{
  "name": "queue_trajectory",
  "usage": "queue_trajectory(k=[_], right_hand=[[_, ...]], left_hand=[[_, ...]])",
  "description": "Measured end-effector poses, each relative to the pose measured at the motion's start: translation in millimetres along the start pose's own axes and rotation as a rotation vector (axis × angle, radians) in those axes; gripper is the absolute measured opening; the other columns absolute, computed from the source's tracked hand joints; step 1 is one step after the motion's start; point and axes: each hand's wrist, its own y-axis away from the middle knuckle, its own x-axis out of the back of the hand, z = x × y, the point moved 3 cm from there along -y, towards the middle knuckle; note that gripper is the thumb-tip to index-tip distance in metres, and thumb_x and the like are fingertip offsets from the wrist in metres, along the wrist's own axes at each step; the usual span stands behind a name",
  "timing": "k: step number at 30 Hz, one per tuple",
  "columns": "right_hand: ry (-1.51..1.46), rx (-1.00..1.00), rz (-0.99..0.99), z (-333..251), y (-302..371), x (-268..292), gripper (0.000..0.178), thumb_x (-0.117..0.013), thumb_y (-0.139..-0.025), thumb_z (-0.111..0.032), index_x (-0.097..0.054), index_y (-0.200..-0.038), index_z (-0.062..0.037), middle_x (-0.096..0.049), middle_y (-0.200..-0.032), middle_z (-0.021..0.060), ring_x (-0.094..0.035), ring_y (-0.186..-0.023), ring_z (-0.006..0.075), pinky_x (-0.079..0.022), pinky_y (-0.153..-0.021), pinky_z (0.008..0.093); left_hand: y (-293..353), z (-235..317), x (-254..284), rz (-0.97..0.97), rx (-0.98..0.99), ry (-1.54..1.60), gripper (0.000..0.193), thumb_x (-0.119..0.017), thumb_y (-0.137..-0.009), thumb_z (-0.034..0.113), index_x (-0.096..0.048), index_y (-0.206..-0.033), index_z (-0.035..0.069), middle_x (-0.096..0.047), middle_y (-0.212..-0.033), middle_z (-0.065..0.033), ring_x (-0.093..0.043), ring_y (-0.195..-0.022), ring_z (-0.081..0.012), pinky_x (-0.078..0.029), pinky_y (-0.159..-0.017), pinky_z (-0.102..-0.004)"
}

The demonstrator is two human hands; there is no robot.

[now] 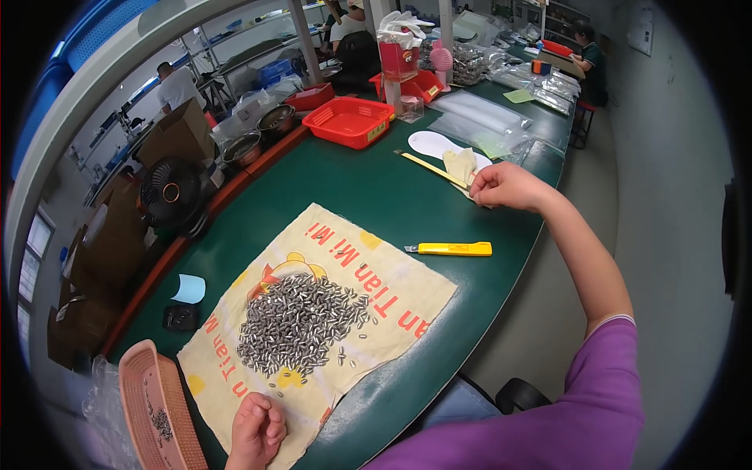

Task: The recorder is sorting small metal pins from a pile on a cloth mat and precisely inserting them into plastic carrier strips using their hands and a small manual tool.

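A heap of small silvery metal pellets (294,325) lies on a pale yellow printed cloth (200,364), with a few strays around it. At the cloth's near edge rests my left hand (260,427), its fingers curled in; whatever they may hold is hidden. My right hand (509,188) is stretched to the far right, thumb and fingers pinched together beside the near end of a thin yellow strip-like tool (432,169) and a crumpled cream cloth piece (460,163). What is in the pinch cannot be made out. A yellow utility knife (454,248) lies between cloth and table edge.
On the left stand a pink basket (174,399) with some pellets, a small black box (181,317) and a blue paper slip (189,288). Farther back are a red tray (348,123), a white insole-shaped piece (431,144), plastic bags (486,117) and a black fan (170,192). Other people sit beyond.
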Motion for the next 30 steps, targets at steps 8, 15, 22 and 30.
queue_trajectory(k=[8,15,22,30], right_hand=[[0.110,-0.102,-0.029,-2.0,-10.2,36.1,0.014,-0.074,-0.090,-0.010,-0.075,-0.102,-0.0034,-0.071,-0.086,-0.0002,-0.063,-0.073,0.0081,-0.053,-0.066,0.0248],[0.274,-0.107,-0.058,-5.8,-77.6,69.5,0.017,-0.077,-0.085,-0.015,-0.078,-0.097,-0.0031,-0.073,-0.081,0.0018,-0.065,-0.070,0.0090,-0.054,-0.065,0.0271],[0.176,0.080,0.726,-21.3,-187.5,132.8,0.036,-0.074,-0.087,-0.020,-0.075,-0.120,-0.0053,-0.078,-0.096,0.0120,-0.074,-0.080,0.0164,-0.059,-0.071,0.0326],[-0.026,0.303,0.380,-31.4,-116.9,47.0,0.030,-0.066,-0.100,-0.023,-0.072,-0.128,-0.0123,-0.071,-0.104,-0.0036,-0.062,-0.092,0.0062,-0.049,-0.079,0.0239]], left_hand=[[-5.3,0.9,18.1,-0.156,0.205,0.503,0.018,-0.049,-0.110,0.024,-0.053,-0.116,0.007,-0.055,-0.096,-0.0075,-0.050,-0.068,-0.0099,-0.045,-0.054,-0.0210],[-1.3,2.0,20.3,-0.185,0.221,0.562,0.017,-0.055,-0.107,0.025,-0.053,-0.113,0.008,-0.053,-0.095,-0.0059,-0.051,-0.070,-0.0104,-0.044,-0.056,-0.0218],[0.7,-2.4,15.5,-0.199,0.246,0.593,0.019,-0.057,-0.107,0.024,-0.054,-0.115,0.007,-0.053,-0.095,-0.0061,-0.050,-0.070,-0.0103,-0.044,-0.056,-0.0213],[-5.4,2.5,0.3,-0.243,0.218,0.484,0.025,-0.055,-0.108,0.028,-0.057,-0.119,0.005,-0.051,-0.094,-0.0080,-0.046,-0.069,-0.0113,-0.042,-0.055,-0.0223]])
